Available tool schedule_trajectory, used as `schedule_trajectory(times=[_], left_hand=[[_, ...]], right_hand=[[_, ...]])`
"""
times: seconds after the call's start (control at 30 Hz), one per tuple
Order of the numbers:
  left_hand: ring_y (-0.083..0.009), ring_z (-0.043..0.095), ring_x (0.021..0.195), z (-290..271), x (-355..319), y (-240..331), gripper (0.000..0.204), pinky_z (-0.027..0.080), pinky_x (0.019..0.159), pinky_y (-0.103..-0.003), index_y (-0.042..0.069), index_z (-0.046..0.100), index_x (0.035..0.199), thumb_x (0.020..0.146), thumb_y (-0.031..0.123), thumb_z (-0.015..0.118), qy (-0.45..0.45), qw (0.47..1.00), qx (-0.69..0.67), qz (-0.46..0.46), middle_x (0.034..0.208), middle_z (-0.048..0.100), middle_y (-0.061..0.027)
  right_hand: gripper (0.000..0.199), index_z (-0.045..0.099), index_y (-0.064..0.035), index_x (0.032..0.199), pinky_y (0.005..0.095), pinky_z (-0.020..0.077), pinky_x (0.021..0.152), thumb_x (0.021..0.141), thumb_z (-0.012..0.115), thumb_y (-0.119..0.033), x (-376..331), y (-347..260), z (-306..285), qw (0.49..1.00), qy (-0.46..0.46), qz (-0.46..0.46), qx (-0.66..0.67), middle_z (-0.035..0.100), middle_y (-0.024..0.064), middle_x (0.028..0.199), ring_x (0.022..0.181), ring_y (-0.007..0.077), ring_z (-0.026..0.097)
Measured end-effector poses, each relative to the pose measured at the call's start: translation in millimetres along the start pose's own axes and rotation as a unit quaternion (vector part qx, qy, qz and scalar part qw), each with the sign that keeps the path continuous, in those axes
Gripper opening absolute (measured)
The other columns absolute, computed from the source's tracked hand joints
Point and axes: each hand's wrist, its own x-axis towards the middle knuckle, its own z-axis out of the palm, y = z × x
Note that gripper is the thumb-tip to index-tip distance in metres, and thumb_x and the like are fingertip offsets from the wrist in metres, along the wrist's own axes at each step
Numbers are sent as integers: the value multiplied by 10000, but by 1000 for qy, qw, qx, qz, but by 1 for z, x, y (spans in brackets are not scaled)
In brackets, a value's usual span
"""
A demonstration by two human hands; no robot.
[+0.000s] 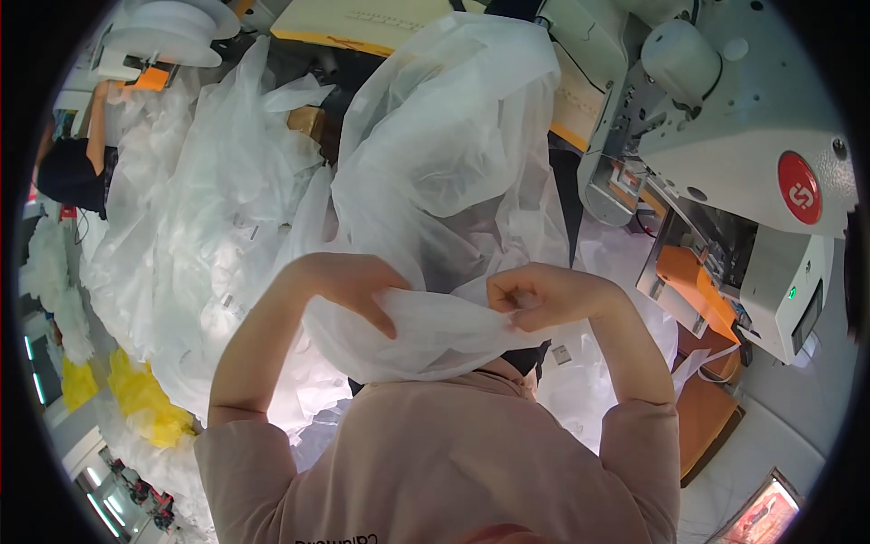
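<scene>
A thin, see-through white sheet (453, 118), plastic film or sheer cloth, spreads away from me in loose folds. Its near edge is gathered in front of my chest. My left hand (362, 286) holds the gathered part, the thumb lying on top and the fingertips hidden in the folds. At the other end of the same fold, my right hand (548, 295) pinches the edge between curled fingers and thumb. The stretch between both hands sags towards my body.
A white sewing-type machine (734, 145) with an orange part (693, 281) stands close on the right. White sheeting (199, 218) is heaped on the left, with yellow material (145, 399) beyond. A white reel (168, 32) is at far left; another person (77, 168) stands there.
</scene>
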Motion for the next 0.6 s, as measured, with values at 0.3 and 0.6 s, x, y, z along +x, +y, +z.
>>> schedule_trajectory(times=[0.3, 0.6], left_hand=[[-142, 493, 991, -2, 14, 31, 380, 398, 831, -272, 11, 589, 1041, 834, 327, 633, 12, 971, -214, 106, 1050, 557, -61], [-100, 492, 954, -39, 32, 39, 323, 388, 848, -244, 14, 552, 1134, 874, 197, 603, 31, 977, -152, 145, 1023, 556, -19]], right_hand=[[293, 571, -1, 1114, 248, 407, 730, 827, 590, -53, -19, -23, 14, 927, 285, -225, -97, 533, 22, 894, 806, 107, 488], [311, 570, 8, 1125, 220, 383, 647, 844, 590, -124, -42, -37, 11, 944, 252, -176, 120, 560, 4, 823, 716, 74, 490]])
